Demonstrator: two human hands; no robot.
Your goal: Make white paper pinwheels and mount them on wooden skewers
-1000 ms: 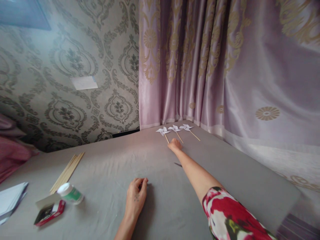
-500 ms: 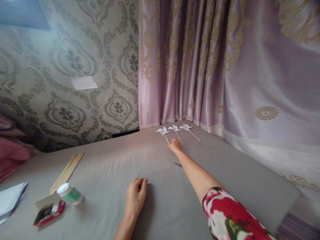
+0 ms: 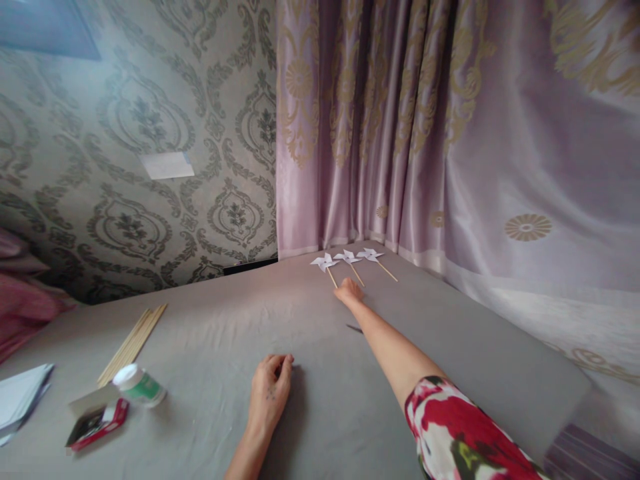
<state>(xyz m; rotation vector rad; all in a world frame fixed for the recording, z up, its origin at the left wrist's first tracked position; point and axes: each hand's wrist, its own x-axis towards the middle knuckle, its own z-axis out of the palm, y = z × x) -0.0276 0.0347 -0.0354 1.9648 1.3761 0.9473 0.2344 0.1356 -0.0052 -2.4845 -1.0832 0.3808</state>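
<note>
1. White pinwheel (image 3: 325, 263) is lying at the far corner of the grey-covered surface (image 3: 200, 340), leftmost of three, its stick slanting toward the right hand (image 3: 350, 291).
2. The right hand is reaching out and touching that stick's lower end; whether its fingers are gripping cannot be told.
3. Two other pinwheels (image 3: 348, 257) are lying just beside it, near the purple curtain (image 3: 345, 133).
4. The left hand (image 3: 271, 387) is resting nearer, loosely curled; whether it is holding anything cannot be told.
5. The right forearm is partly covering a thin dark object (image 3: 355, 328).
6. Wooden sticks (image 3: 133, 345), a white-capped bottle (image 3: 140, 386), an open red box (image 3: 97, 423) and papers (image 3: 21, 395) are lying at the left.
</note>
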